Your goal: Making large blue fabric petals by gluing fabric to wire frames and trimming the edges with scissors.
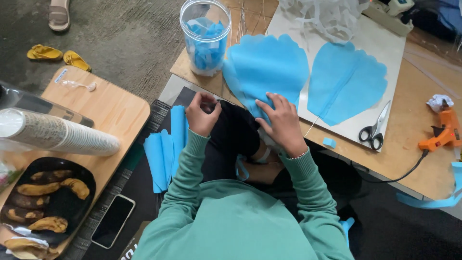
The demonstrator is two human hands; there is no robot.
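Two hands at work: right hand (pixel 284 124) lies flat, fingers spread, on the near blue petal sheet (pixel 267 67) at the worktop (pixel 414 149) edge; left hand (pixel 202 114) is curled shut, contents hidden. Step judged: shaping the petal's base; next calls for a steady pinch.

Grey concrete floor (pixel 120 33) at 11 o'clock, yellow slippers (pixel 57 55) lying on it. Low wooden table (pixel 113 108) at 9 o'clock, rounded corners. Flat plywood board (pixel 414 154) at 3 o'clock, on floor. Dark mat (pixel 120 192) at 7 o'clock. Even, soft daylight.
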